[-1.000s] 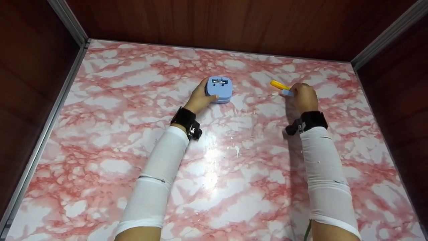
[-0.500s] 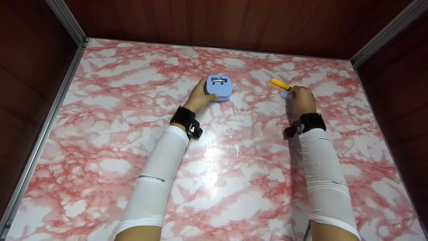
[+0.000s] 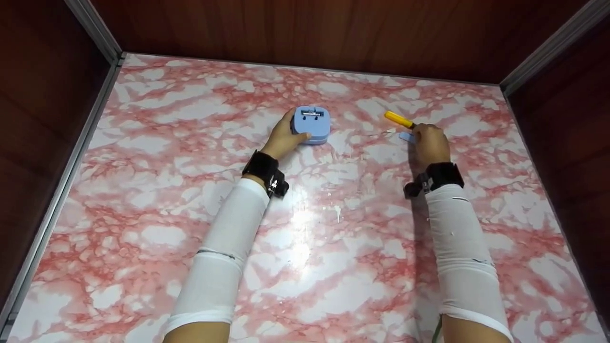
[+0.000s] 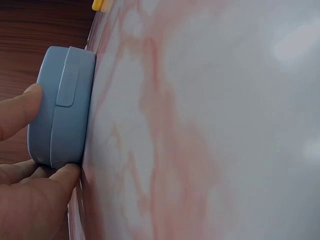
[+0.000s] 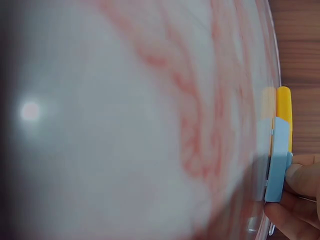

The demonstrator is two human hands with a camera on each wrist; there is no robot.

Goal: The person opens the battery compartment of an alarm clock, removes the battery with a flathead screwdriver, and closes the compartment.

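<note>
In the head view my left hand (image 3: 283, 138) grips a rounded blue box (image 3: 312, 128) from its left side, the thumb across its near edge. A slot with a silvery part inside and two dark holes show in its top. The left wrist view shows a raised tab on the side of the box (image 4: 65, 105). My right hand (image 3: 431, 143) pinches one end of a flat light-blue piece (image 5: 277, 160) close over the table. Beside that piece lies a yellow-handled screwdriver (image 3: 399, 119), its dark shaft running under the fingers, which hide part of it.
The red-and-white marbled table (image 3: 143, 190) has dark wood panels (image 3: 305, 33) at its back and both sides. Light glares off the table's middle. Each wrist carries a black strapped camera (image 3: 262, 164).
The right hand has lowered the light-blue piece slightly toward the person, farther from the screwdriver's handle, then kept nearly still. The left hand and blue box have stayed in place.
</note>
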